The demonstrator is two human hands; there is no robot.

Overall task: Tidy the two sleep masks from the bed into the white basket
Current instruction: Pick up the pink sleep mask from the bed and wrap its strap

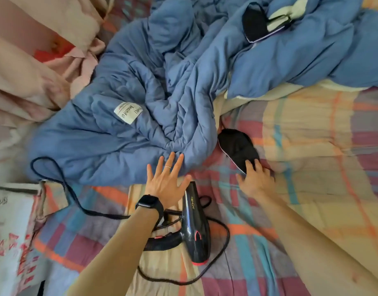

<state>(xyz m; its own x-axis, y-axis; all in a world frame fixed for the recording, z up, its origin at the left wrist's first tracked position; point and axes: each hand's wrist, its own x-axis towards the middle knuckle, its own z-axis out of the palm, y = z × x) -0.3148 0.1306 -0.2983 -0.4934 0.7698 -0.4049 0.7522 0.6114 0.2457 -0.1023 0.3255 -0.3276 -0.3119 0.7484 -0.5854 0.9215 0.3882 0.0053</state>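
**Entry: first mask under the fingers, none stowed**

My right hand (255,181) rests its fingertips on the near end of the closer sleep mask (238,149), at 3 o'clock from frame centre on the plaid sheet (312,146); fingers curled, grip not closed, so I judge the pickup only beginning. My left hand (166,182) lies flat and spread wide, empty, against the blue duvet (119,135), above the hair dryer (195,227). The second sleep mask (255,24) sits at 1 o'clock in the duvet folds, untouched. White basket not in view. Both masks remain to move.
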